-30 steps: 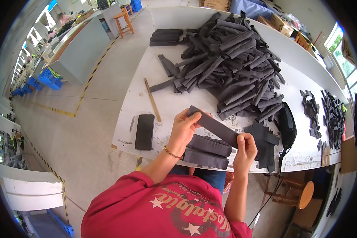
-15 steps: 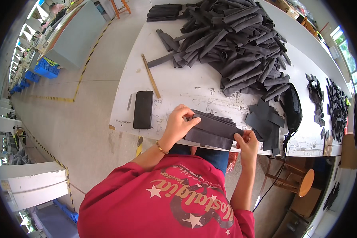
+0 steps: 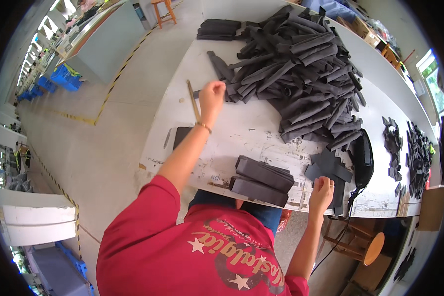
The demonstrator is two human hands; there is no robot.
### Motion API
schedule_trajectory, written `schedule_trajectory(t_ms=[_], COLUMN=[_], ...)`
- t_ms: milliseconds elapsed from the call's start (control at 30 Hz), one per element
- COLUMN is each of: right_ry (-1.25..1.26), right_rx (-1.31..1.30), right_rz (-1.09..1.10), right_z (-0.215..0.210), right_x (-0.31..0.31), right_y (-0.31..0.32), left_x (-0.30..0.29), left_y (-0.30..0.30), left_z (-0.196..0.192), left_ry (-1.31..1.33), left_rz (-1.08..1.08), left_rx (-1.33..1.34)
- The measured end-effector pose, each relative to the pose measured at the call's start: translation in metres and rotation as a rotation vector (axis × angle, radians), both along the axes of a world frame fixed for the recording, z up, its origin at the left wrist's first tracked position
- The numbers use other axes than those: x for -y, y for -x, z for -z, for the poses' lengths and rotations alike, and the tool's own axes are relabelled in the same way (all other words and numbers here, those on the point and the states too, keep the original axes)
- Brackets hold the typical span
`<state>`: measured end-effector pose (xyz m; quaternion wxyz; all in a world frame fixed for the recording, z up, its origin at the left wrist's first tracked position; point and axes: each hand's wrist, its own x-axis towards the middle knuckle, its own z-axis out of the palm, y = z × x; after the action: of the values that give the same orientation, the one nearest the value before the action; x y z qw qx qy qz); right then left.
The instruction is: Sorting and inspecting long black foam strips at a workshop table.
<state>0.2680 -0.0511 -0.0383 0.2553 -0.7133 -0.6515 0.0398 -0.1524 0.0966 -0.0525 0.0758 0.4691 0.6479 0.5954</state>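
My left hand (image 3: 212, 102) reaches out over the table with curled fingers, at a dark grey fabric strip (image 3: 197, 93) beside the big heap. The strip partly passes behind the hand, and whether the fingers grip it is hidden. My right hand (image 3: 321, 193) has its fingertips pinched together at the near edge of a loose pile of flat black pieces (image 3: 329, 166). Anything in that pinch is too small to make out. Between my hands, at the table's front edge, two neat stacks of dark folded strips (image 3: 266, 173) lie side by side, touched by neither hand.
A large heap of dark fabric strips (image 3: 311, 74) covers the table's far middle. A wooden stick (image 3: 193, 101) and a black phone-like slab (image 3: 181, 137) lie by my left forearm. A black mesh-covered object (image 3: 363, 155) with a cable stands right. A wooden stool (image 3: 373, 248) is below the table.
Both hands have left the stacked strips, and the top strip now lies down on its stack. My left hand went far and left, to the heap's edge; my right went right, to the black pieces.
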Motion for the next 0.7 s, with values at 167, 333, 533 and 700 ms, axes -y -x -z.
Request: schedule_trajectory(t_ms=[167, 333, 533, 700], right_ry=[0.021, 0.030, 0.084, 0.051], right_rx=[0.168, 0.202, 0.474, 0.718], right_rz=[-0.052, -0.159, -0.383, -0.510], right_z=[0.000, -0.003, 0.015, 0.037], right_x=[-0.010, -0.010, -0.012, -0.019], right_y=[-0.033, -0.044, -0.034, -0.036], left_x=[-0.067, -0.080, -0.055, -0.028], left_y=[0.034, 0.072, 0.074, 0.052], left_z=[0.006, 0.042, 0.044, 0.008], left_ry=[0.040, 0.335, 0.578, 0.741], left_rz=[-0.029, -0.283, 0.034, 0.174], left_rx=[-0.354, -0.387, -0.484, -0.572])
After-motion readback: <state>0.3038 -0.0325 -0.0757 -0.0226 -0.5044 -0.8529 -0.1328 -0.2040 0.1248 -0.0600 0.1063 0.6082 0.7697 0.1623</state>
